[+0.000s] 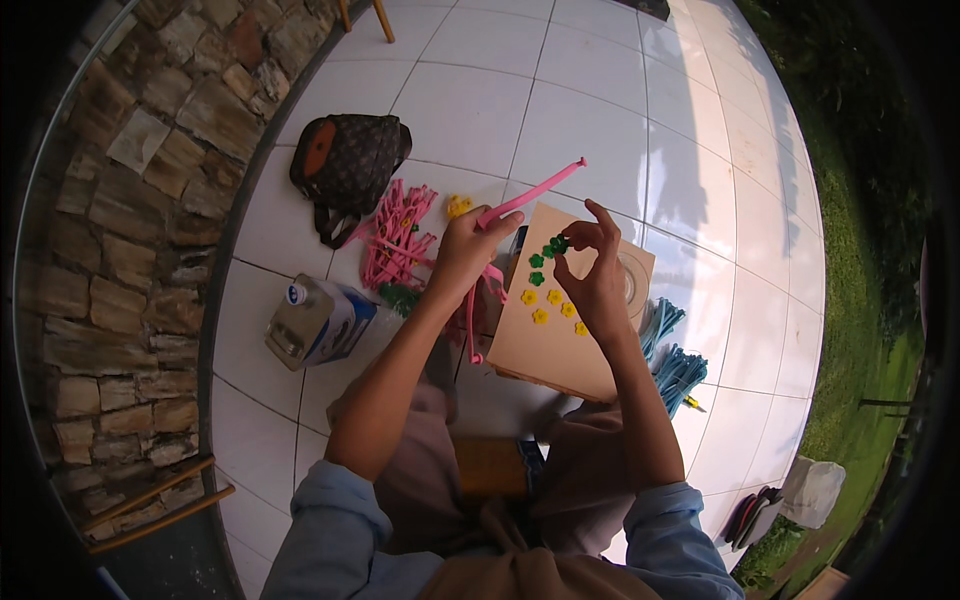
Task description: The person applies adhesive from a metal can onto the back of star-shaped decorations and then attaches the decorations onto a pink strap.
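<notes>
My left hand (465, 245) is closed round a few long pink strips (540, 187) with knobbed ends; one points up and away, others hang below the fist. My right hand (592, 285) pinches a small green flower-shaped piece (559, 244) between thumb and forefinger, the other fingers raised. It hovers over a tan cardboard sheet (515, 345). On that sheet lie more green flower pieces (537, 279) and several yellow flower pieces (540, 316). Partly hidden by the right hand is a roll of clear tape (636, 275) on the sheet.
A pile of pink strips (400, 250) and a yellow cluster (459, 206) lie beyond my left arm. Left of it stand a plastic jug (320, 318) and a dark patterned backpack (352, 160). Bundles of teal strips (681, 377) lie right of the sheet. A stone wall (150, 220) borders the left.
</notes>
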Demonstrator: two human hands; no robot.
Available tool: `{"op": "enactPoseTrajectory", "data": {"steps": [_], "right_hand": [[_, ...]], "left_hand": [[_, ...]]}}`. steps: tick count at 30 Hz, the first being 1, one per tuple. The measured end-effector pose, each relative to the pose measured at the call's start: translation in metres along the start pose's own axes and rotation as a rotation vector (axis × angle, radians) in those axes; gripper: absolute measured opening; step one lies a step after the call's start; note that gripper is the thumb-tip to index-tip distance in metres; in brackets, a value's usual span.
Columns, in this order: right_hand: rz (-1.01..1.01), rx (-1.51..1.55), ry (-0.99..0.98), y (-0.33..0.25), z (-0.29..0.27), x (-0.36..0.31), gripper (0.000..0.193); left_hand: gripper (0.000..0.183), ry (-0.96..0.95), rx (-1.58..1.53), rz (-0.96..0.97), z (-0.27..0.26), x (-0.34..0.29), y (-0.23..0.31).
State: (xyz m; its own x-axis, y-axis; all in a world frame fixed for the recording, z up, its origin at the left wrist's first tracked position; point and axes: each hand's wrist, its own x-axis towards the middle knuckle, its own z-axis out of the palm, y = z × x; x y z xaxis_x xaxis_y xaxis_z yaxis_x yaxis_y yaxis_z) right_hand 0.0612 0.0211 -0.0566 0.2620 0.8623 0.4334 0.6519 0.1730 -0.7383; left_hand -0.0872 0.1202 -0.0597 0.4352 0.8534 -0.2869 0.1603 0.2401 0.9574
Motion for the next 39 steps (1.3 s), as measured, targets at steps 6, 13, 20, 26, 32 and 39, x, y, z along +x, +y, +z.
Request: {"op": "enactPoseTrajectory", "data": {"steps": [6,13,20,26,32,39], "right_hand": [[-0.179,0.041,0.063,-0.039,-0.013,-0.006,0.071],[-0.229,0.114,0.059,-0.053,-0.015,-0.008,0.064],[-0.427,-0.161,0.083,-0.049,-0.025,-0.008,0.055],[-0.574,-0.244,0.161,-0.043,-0.02,-0.007,0.043],[-0.601,-0.238,0.17,-0.038,-0.019,-0.008,0.042],[-0.443,-0.22,0.141,-0.047,-0.022,-0.008,0.036]], "left_hand": [[0.028,-0.108,-0.093,-0.009,0.004,-0.047,0.041],[0.026,-0.128,-0.19,0.075,0.003,-0.057,0.043],[0.036,-0.125,-0.264,-0.048,-0.002,-0.057,0.049],[0.031,-0.195,-0.29,-0.141,0.005,-0.057,0.051],[0.032,-0.205,-0.356,-0.143,0.007,-0.057,0.044],[0.026,-0.28,-0.462,-0.202,0.009,-0.057,0.026]]}}
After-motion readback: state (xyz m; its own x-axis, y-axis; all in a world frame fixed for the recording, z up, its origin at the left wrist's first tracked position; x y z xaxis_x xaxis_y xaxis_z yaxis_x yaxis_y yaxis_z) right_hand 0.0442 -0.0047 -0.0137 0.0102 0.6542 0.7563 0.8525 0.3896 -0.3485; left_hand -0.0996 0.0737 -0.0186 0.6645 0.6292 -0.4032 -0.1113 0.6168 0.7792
